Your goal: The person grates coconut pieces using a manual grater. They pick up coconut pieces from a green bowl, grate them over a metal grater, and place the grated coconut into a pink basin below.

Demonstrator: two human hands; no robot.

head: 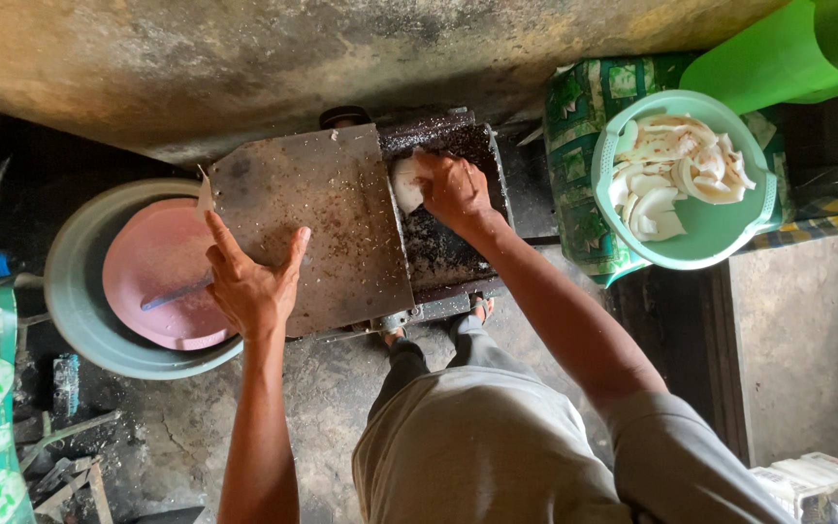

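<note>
My right hand [453, 189] grips a white piece of coconut [405, 184] and presses it down on the dark grating bed of a machine [443, 247]. My left hand [249, 281] rests flat, fingers spread, on the machine's stained metal cover plate [332, 204], near its left edge. A mint-green basket [710, 243] at the right holds several white coconut pieces [671, 175].
A grey basin [75, 291] with a pink lid [152, 262] and a thin utensil sits left of the machine. A green patterned sack [574, 146] lies under the basket. A rough wall runs along the top. My legs and sandalled feet stand on the dirty floor below.
</note>
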